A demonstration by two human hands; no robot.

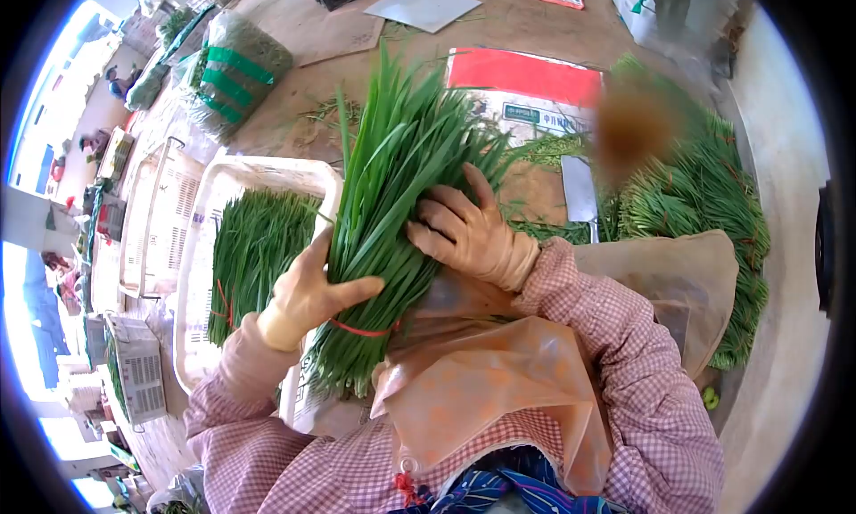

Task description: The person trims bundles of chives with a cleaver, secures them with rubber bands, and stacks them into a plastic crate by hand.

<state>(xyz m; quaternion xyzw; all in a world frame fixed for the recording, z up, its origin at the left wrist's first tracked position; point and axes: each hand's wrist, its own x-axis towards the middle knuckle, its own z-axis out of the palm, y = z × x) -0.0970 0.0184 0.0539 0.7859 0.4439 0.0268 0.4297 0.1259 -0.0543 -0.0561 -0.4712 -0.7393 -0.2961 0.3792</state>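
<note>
A large bunch of garlic chives (pixel 392 175) is held in front of me, leaf tips pointing away and cut ends toward me. Near its lower end runs a red band (pixel 361 330). My left hand (pixel 312 291), gloved, grips the left side, thumb laid across the leaves above the band. On the right side, the bent fingers of my gloved right hand (pixel 468 233) press round the leaves. The bunch's underside is hidden. Just left stands a white plastic crate (pixel 267 164) with more banded chives (pixel 259 255) in it.
A pile of chives (pixel 695 202) lies at right, partly behind a brown blur. A cleaver-like blade (pixel 580 189) and a red-and-white printed sheet (pixel 526 75) lie ahead. Further left are another crate (pixel 160 220) and a bag with green tape (pixel 236 73). People are in the far left background.
</note>
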